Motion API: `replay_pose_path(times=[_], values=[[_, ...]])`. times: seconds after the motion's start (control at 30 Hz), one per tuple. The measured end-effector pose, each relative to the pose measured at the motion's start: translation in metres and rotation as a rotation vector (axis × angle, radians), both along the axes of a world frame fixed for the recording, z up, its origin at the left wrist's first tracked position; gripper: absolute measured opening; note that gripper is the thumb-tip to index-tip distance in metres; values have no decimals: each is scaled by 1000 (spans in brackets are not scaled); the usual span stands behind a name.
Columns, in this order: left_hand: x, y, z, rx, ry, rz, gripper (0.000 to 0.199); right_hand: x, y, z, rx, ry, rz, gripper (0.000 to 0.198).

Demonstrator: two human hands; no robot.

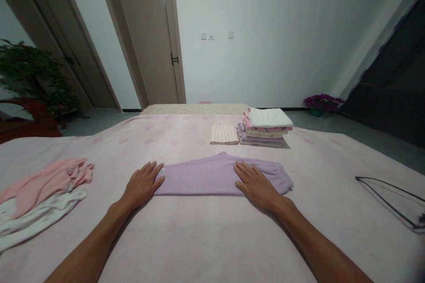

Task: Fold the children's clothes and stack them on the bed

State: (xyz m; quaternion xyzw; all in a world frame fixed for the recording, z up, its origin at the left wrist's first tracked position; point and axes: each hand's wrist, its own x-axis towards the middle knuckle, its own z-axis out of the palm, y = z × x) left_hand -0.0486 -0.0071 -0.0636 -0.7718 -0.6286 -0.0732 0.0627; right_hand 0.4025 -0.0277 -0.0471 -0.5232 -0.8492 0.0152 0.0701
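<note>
Ribbed lilac trousers lie folded lengthwise across the pink cloth in front of me. Their gathered elastic end points right, and a small pale label shows at the left end. My left hand lies flat, its fingertips on the left end by the label. Toward the right, my right hand rests flat on the fabric, fingers stretched out, short of the gathered end. Neither hand grips anything. The cloth under both palms is hidden.
Beyond the trousers stand a stack of folded clothes and a folded striped garment. Crumpled pink clothing and white clothing lie at the left. A black wire hanger lies at the right on the pink flowered cloth.
</note>
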Motion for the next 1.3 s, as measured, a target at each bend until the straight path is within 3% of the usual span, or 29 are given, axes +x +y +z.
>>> replay_pose_path(times=[0.33, 0.53, 0.83, 0.97, 1.13, 1.3], values=[[-8, 2, -6, 33, -7, -26, 58, 42, 8, -3, 88, -104, -165, 66], [-10, 3, -6, 14, -26, -7, 57, 63, 14, -6, 171, -173, -358, 62], [-10, 2, -10, 52, -9, 17, 58, 67, 14, -12, 216, -81, -448, 58], [-16, 2, -14, 55, -50, 53, 60, 73, 15, -10, 257, 46, -562, 60], [-21, -1, -8, 77, -174, 173, 63, 89, 20, -11, 168, 179, -748, 67], [-18, -8, 13, 58, -55, 417, 65, 105, 23, -15, 115, 172, -835, 67]])
